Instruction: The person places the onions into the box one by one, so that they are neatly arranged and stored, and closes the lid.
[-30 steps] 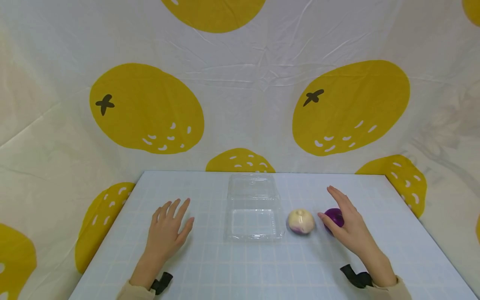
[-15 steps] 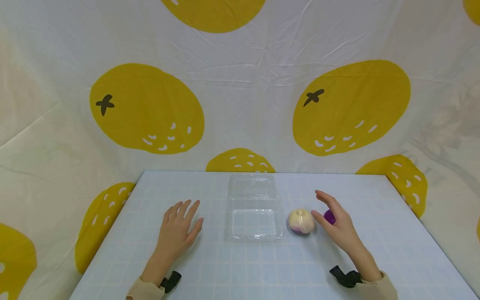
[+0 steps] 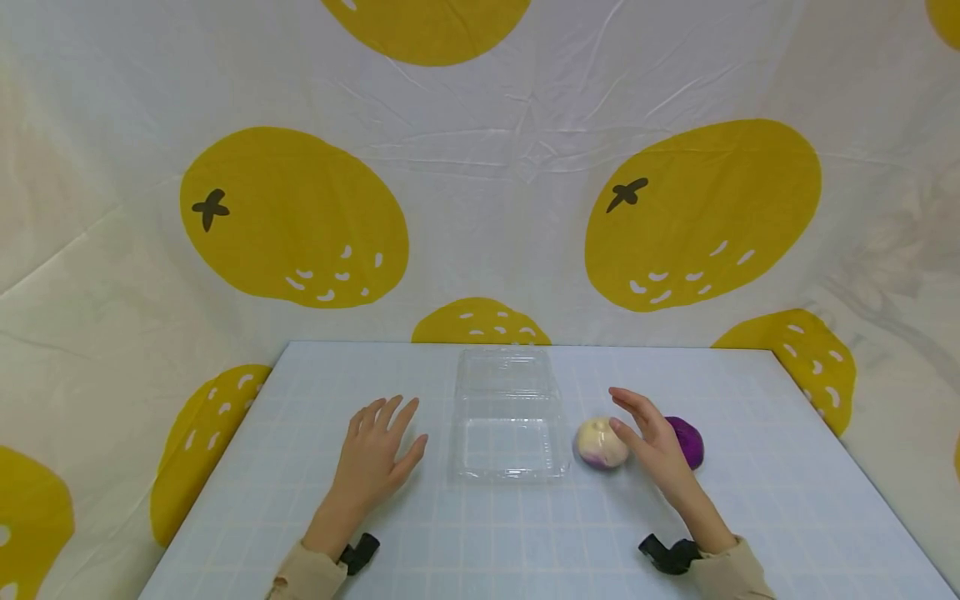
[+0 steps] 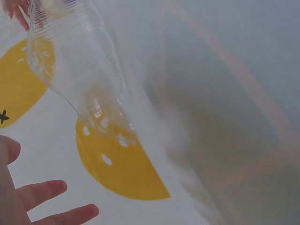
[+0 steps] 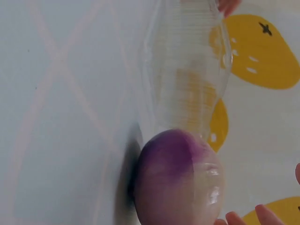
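Note:
A clear plastic clamshell box (image 3: 510, 475) lies unfolded at the table's middle, its lid toward the back. To its right sits a round cream vegetable with a purple patch, like a turnip (image 3: 596, 442); its purple side faces the right wrist camera. My right hand (image 3: 660, 454) hovers over its right side, thumb and fingers apart; whether they touch it cannot be told. Behind that hand, a dark purple round object (image 3: 688, 442) is partly covered. My left hand (image 3: 371, 462) is left of the box, fingers spread, holding nothing. Its fingers (image 4: 47, 192) show beside the box in the left wrist view.
The table (image 3: 480, 542) has a pale checked cover. Its back edge meets a white cloth (image 3: 495, 208) printed with large yellow fruit. Black wrist mounts (image 3: 667, 554) sit at both cuffs.
My right hand has moved left from the purple object to the turnip, uncovering more of the purple object. My left hand has moved right, closer to the box. The objects stay put.

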Motion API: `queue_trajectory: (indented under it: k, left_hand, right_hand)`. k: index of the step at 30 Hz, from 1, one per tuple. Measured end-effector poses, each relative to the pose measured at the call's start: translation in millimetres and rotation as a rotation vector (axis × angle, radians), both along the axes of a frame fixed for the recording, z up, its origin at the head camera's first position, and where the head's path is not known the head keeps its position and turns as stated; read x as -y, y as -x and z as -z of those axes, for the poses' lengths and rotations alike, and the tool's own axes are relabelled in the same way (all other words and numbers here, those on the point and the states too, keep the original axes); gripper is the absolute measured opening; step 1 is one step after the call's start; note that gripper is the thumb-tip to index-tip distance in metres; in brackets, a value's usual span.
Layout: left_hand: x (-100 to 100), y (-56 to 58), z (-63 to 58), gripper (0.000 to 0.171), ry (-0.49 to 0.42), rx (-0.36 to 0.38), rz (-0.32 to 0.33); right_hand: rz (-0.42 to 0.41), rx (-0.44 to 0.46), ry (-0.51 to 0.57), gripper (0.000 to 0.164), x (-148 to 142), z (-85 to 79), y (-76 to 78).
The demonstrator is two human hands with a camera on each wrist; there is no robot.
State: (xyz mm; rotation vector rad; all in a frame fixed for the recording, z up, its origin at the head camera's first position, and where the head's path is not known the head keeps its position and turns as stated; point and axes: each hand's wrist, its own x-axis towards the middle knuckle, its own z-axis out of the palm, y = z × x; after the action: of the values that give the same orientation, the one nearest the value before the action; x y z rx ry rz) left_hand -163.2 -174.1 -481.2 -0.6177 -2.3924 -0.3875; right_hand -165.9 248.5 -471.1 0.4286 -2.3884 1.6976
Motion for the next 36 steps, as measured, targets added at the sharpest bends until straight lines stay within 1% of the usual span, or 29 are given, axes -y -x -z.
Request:
queue_trajectory:
  k: [3, 8, 14, 16, 18, 20, 25, 30, 33, 36]
  left_hand:
    - [-5, 2.7, 0.1, 0.055, 0.008, 0.01, 0.009]
    - [-14, 6.2, -0.4, 0.053, 0.022, 0.047, 0.027]
    - [-23, 9.7, -0.9, 0.052, 0.032, 0.098, 0.052]
    - [-26, 11.0, -0.9, 0.053, 0.039, 0.119, 0.057]
    - [-29, 12.5, -0.4, 0.054, 0.053, 0.141, 0.055]
    - [-31, 14.2, 0.3, 0.055, 0.073, 0.157, 0.054]
    - [-36, 17.9, 1.6, 0.057, 0.123, 0.181, 0.055]
    - [-41, 20.1, 2.7, 0.06, 0.149, 0.211, 0.055]
    - [-43, 20.5, 3.4, 0.065, 0.179, 0.236, 0.051]
    - [-44, 20.0, 3.9, 0.069, 0.205, 0.244, 0.054]
  right_hand:
    - [0.005, 0.048, 0.029, 0.048, 2, 2.0, 0.7]
    - [0.013, 0.093, 0.014, 0.048, 4, 5.9, 1.3]
    - [-0.007, 0.072, -0.004, 0.049, 6, 13.6, 2.5]
    - [-0.01, 0.056, -0.022, 0.049, 6, 15.9, 3.5]
    - [-0.012, 0.062, -0.044, 0.051, 6, 17.5, 4.2]
    - [-0.013, 0.088, -0.068, 0.053, 6, 18.7, 4.4]
    - [-0.01, 0.198, -0.108, 0.063, 7, 19.8, 2.9]
    - [0.005, 0.213, -0.161, 0.066, 8, 21.1, 2.1]
    - [0.006, 0.221, -0.166, 0.068, 8, 20.9, 2.0]
    - [0.006, 0.233, -0.171, 0.07, 8, 20.3, 2.1]
